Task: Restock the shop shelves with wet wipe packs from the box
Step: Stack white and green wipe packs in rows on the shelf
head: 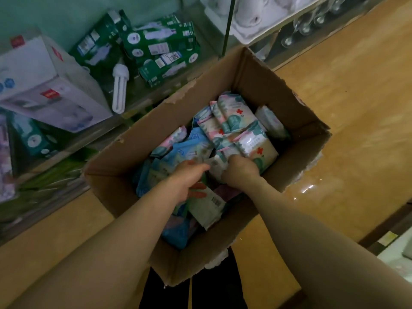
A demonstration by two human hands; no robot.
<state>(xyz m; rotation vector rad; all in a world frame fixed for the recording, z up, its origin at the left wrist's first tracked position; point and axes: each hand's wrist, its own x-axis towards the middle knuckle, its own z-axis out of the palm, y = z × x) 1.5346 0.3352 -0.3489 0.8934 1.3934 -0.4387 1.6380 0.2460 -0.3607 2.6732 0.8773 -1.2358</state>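
Head view, looking down: both your hands are inside an open cardboard box (274, 81) that sits on a wooden floor (356, 130). The box is loosely filled with wet wipe packs (256, 146), which stand and lie at all angles around and beyond your hands. Your left hand (189, 178) reaches down with its fingers laid across a barcode pack (207, 207). Whether they have closed on it cannot be told. Your right hand (240, 172), just beside the left, has its fingers curled down among the packs. It appears to grip the end of a white pack (217, 167), though the fingertips are buried.

Expect each pack to be light, soft and squashy, with slick film that slides against its neighbours. Take a pack across its flat faces or by a short end. Several pinched together may slip apart.

The torn box walls rise close round both wrists, so lift straight up before turning. The shelves (142, 105) lie to the left of your left hand. They are glass and crowded with green bulb cartons (156, 45), and a bare bulb (120, 85) lies loose near the front edge. To the right of your right hand there is floor.
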